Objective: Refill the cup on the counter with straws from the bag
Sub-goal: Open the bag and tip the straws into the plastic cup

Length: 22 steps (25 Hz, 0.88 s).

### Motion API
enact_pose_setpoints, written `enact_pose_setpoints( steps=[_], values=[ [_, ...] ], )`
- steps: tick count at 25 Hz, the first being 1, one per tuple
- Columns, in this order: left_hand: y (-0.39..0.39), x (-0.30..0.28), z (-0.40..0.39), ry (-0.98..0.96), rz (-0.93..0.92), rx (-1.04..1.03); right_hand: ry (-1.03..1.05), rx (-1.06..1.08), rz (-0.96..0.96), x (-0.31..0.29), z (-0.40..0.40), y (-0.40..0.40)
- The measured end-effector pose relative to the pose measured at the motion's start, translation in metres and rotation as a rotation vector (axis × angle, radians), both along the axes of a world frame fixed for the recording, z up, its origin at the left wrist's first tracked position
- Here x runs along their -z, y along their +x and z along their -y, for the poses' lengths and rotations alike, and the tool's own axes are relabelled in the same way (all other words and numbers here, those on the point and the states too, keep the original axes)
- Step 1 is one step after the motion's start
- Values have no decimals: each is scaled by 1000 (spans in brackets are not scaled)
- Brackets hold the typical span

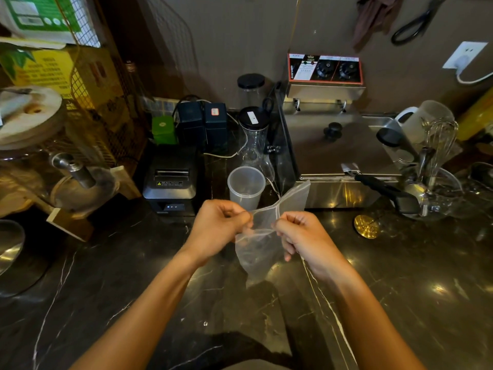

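A clear plastic cup (246, 187) stands upright on the dark marble counter (133, 276), just beyond my hands, and looks empty. I hold a clear plastic bag (260, 247) above the counter in front of the cup. My left hand (221, 228) pinches one side of the bag's top edge. My right hand (301, 236) pinches the other side, and a flap of the bag sticks up to the right. The bag hangs limp below my fingers. I see no straws inside it.
A black receipt printer (172, 182) stands left of the cup. A glass carafe (253, 140) is behind it. A steel fryer (344, 156) fills the right back, with a glass bowl of utensils (432, 188) and a gold disc (366, 227) nearby.
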<state>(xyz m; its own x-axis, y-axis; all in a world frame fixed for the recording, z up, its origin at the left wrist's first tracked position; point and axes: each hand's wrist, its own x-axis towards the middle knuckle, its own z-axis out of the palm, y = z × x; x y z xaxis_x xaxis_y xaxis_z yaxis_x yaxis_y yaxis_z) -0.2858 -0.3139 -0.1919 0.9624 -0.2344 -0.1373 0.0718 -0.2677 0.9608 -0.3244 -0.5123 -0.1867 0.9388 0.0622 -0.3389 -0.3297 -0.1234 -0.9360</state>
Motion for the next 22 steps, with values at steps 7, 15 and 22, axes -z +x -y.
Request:
enact_pose_setpoints(
  steps=[7,15,22],
  values=[
    [-2,-19,5,20,-37,242,-262,80,103,-2,-3,3],
    [-7,-16,11,226,179,169,-495,-29,193,-9,4,0],
    [2,-15,-10,325,164,-132,-602,120,106,-16,38,-3]
  ],
)
